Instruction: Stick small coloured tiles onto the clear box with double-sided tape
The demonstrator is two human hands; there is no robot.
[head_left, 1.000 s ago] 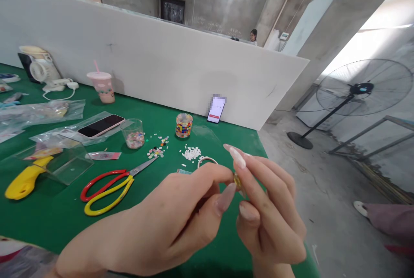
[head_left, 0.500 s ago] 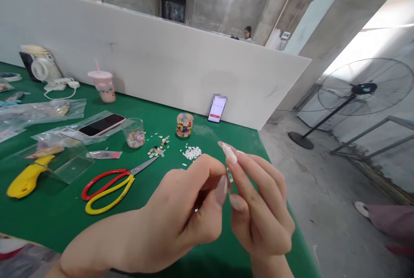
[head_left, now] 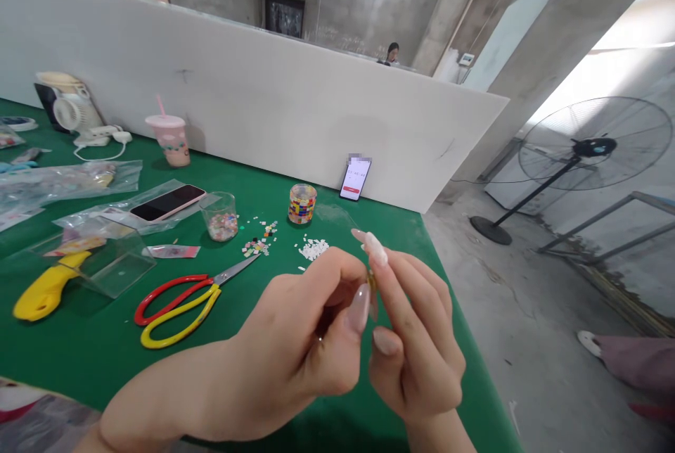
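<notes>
Close in front of me, my left hand (head_left: 311, 333) is closed in a pinch, its thumb and forefinger pressed together at the right. A small yellowish piece (head_left: 373, 280) peeks out at those fingertips; what it belongs to is hidden by the fingers. My right hand (head_left: 422, 330) meets it from the other side, its forefinger against the piece and its thumb bent below, a little apart. Beyond the hands lies a pile of small white tiles (head_left: 314, 249). A clear cup ringed with coloured tiles (head_left: 302, 205) stands behind that pile.
Left of the hands lie red-and-yellow scissors (head_left: 179, 305), loose coloured tiles (head_left: 256, 247) and a clear cup of beads (head_left: 221, 224). Farther left are a yellow-handled tool (head_left: 50, 288), a clear box (head_left: 119, 266) and a phone (head_left: 167, 202). A lit phone (head_left: 354, 179) leans on the white partition (head_left: 253, 94).
My right hand has shifted slightly left and its thumb has dropped away from the forefinger. A yellowish piece now shows at the fingertips where a pale greenish one showed before.
</notes>
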